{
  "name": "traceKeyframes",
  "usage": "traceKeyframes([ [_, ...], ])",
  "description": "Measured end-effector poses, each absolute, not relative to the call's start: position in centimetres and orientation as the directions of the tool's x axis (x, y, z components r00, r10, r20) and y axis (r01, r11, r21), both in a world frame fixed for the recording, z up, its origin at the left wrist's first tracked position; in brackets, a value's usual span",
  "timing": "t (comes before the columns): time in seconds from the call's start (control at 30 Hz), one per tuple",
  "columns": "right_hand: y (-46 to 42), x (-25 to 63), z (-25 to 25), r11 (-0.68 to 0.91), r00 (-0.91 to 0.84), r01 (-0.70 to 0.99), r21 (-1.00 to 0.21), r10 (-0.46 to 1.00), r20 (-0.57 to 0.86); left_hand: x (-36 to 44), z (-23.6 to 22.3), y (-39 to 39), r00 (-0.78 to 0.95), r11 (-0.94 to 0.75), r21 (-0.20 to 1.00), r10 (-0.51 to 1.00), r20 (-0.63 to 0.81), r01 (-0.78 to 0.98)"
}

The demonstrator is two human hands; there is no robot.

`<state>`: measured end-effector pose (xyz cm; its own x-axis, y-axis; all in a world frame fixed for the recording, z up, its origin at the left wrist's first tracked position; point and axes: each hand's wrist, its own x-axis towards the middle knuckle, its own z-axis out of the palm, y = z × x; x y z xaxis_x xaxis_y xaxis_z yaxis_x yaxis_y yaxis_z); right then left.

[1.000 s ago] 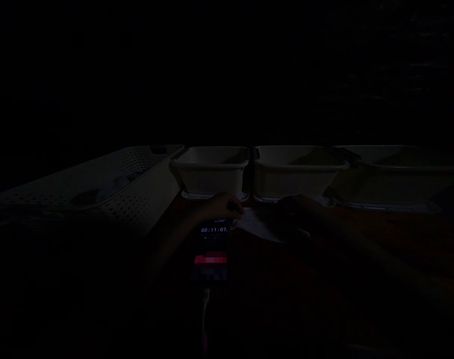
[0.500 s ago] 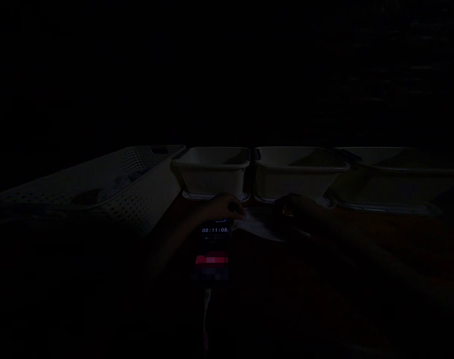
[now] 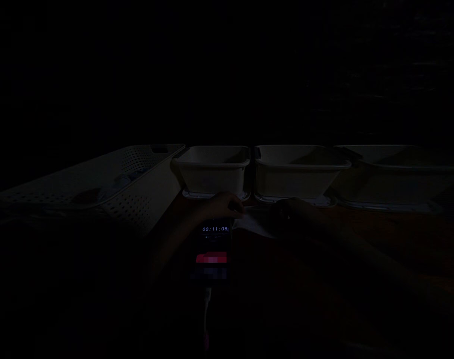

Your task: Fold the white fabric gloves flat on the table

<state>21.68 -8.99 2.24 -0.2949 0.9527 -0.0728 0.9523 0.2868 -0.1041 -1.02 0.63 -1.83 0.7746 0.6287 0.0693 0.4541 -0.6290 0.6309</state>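
Note:
The scene is very dark. A pale, flat piece of cloth (image 3: pixel 254 223) lies on the table in front of the basins. My left hand (image 3: pixel 225 204) is bent over its left end, thumb and fingers brought together at the cloth's edge. Over the right part of the cloth is my right hand (image 3: pixel 290 209), curved downward; its fingers are mostly lost in shadow, and I cannot tell whether they grip the fabric. Below my left hand a lit phone (image 3: pixel 214 249) shows a running timer.
Three pale basins (image 3: pixel 214 177) stand in a row behind my hands. On the left is a long perforated basket (image 3: pixel 163 192) with dim, crumpled items (image 3: pixel 116 187) inside. A white cable (image 3: pixel 206 309) runs from the phone toward me across the dark reddish table (image 3: pixel 361 227).
My right hand has shifted slightly left and lower over the cloth, and less of the cloth's right end shows. My left hand stays in place. The phone's timer has advanced.

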Motion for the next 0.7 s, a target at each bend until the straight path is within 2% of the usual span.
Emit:
traceKeyframes([
  [0.23, -9.22, 21.83, 2.52, 0.281, -0.295, 0.950, -0.135, 0.951, -0.097, -0.97, -1.86, 0.43, 0.754, -0.571, 0.681, 0.655, 0.041, 0.458],
  [0.7, -9.04, 21.80, 2.24, 0.253, -0.267, 0.957, -0.140, 0.959, -0.093, -0.97, -1.72, 0.46, 0.763, -0.615, 0.646, 0.642, 0.075, 0.453],
])
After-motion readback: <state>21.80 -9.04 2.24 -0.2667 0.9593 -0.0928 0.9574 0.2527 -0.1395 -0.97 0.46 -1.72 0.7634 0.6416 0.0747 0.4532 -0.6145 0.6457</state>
